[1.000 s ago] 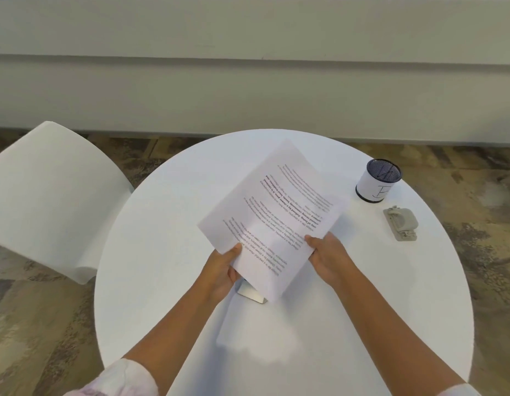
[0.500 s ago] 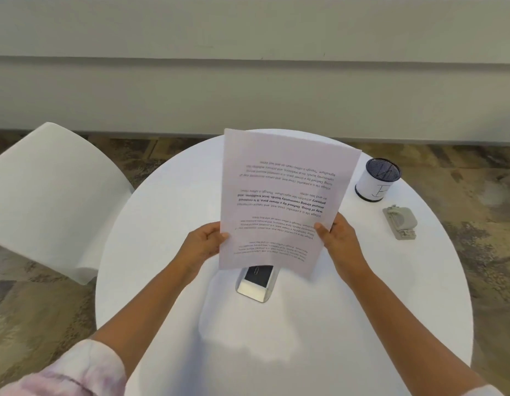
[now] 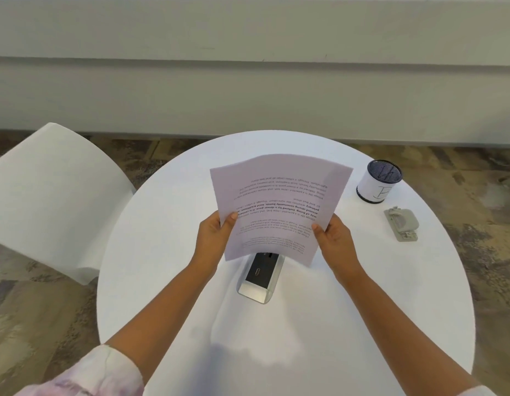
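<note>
Item: printed paper [image 3: 279,201], held up over the middle of the round table [image 3: 162,267], text upside down. Left hand [image 3: 212,238] pinches its left edge, right hand [image 3: 335,241] its right edge. Step, as judged: squaring the paper. Next move probably calls for freeing one hand to take the paper clip [image 3: 257,272] from the tray [image 3: 255,292] just below.

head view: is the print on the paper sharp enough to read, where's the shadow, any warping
Head view: the printed paper, pinched by the left hand and right hand, shows upside-down text; bold lines are nearly readable, fine print is blurred. Head view: a soft shadow lies on the table near its front edge, no hard glare. Head view: wide-angle distortion bows the lines of the wall.
</note>
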Tool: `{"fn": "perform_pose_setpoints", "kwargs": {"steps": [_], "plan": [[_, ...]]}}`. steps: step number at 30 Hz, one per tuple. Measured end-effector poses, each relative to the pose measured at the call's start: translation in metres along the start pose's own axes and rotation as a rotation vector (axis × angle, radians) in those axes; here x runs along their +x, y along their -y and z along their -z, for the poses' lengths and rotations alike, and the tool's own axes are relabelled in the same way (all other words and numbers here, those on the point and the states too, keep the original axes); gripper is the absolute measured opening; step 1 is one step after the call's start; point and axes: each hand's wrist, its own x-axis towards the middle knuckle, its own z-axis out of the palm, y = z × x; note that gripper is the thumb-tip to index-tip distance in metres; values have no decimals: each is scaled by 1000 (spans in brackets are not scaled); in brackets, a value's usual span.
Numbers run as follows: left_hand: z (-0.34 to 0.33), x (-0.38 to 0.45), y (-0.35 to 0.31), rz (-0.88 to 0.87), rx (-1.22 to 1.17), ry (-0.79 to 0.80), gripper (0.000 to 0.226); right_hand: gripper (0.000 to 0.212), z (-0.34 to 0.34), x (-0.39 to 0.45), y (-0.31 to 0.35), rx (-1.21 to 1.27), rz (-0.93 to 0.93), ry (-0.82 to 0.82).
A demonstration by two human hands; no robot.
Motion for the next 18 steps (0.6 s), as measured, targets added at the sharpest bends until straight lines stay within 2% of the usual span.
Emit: {"fn": "perform_pose_setpoints", "kwargs": {"steps": [4, 11, 18], "plan": [[-4, 2, -4, -25, 0, -4, 15, 34, -1, 3, 5, 19, 4, -47], [-16, -2, 3, 71, 139, 35, 23, 31, -1, 4, 3, 9, 10, -40], [-19, 3, 0, 59, 135, 23, 14, 33, 3, 9, -3, 3, 12, -29]]}}
